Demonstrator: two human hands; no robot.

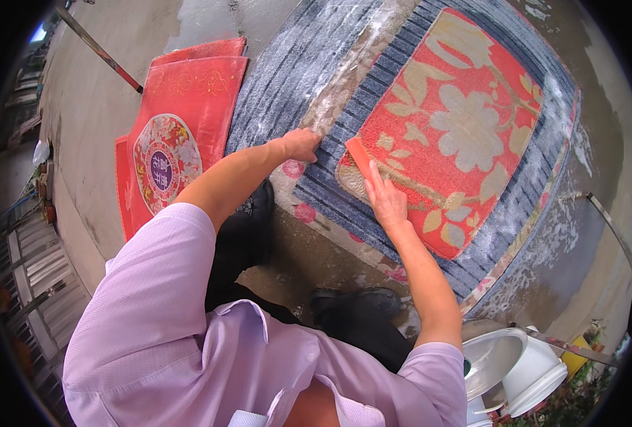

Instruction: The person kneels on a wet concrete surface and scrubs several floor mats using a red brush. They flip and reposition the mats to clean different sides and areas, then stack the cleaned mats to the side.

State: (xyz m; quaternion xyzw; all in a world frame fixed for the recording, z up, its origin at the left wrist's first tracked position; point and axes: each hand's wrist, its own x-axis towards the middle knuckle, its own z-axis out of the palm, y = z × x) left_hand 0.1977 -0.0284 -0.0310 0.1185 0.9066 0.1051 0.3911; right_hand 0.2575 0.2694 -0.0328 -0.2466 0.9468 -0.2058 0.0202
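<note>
My right hand grips an orange plastic brush, its underside hidden, at the near left corner of a red floral mat. The mat has beige and grey flowers and leaves, and lies flat on a blue striped rug. White foam streaks the rug around it. My left hand reaches down to the rug beside a brownish, foamy strip; whether its fingers pinch the fabric I cannot tell. Beneath the rug, a pale layer with pink flowers shows along the near edge.
Red mats, one bearing writing, lie stacked left on concrete. A pole lies beyond them. Wet, foamy ground borders the rug's right side. A metal basin and white bucket stand lower right. My shoes are close to the rug.
</note>
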